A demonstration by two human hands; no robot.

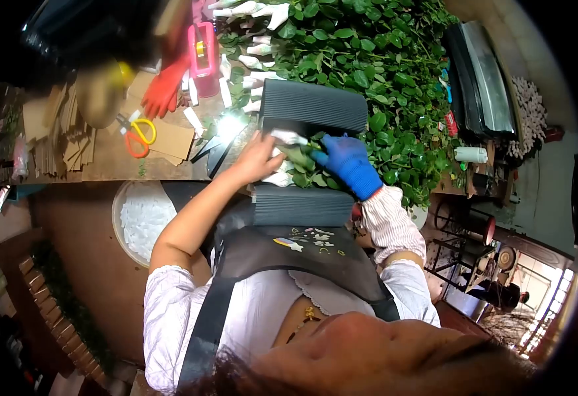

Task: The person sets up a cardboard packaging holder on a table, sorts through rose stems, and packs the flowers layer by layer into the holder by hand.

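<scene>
My left hand (260, 158), bare, rests with its fingers apart beside white-wrapped flower buds, between two dark ridged blocks. One wrapped bud (289, 137) lies just past its fingertips, slightly blurred. Another wrapped bud (278, 177) is under the thumb side of the hand. My right hand (351, 164), in a blue knitted glove, has its fingers closed around a leafy flower stem (311, 146). Green leaves (317, 178) lie between the hands. The far ridged block (315, 105) stands beyond them, and the near ridged block (302, 206) is close to my apron.
Leafy stems (368, 59) with wrapped buds cover the table's far and right side. At left are a pink tape dispenser (202, 56), a red glove (163, 92), orange-yellow scissors (136, 135), dark-bladed shears (219, 152) and cardboard pieces (170, 140). A tub (118, 218) of white pieces stands below.
</scene>
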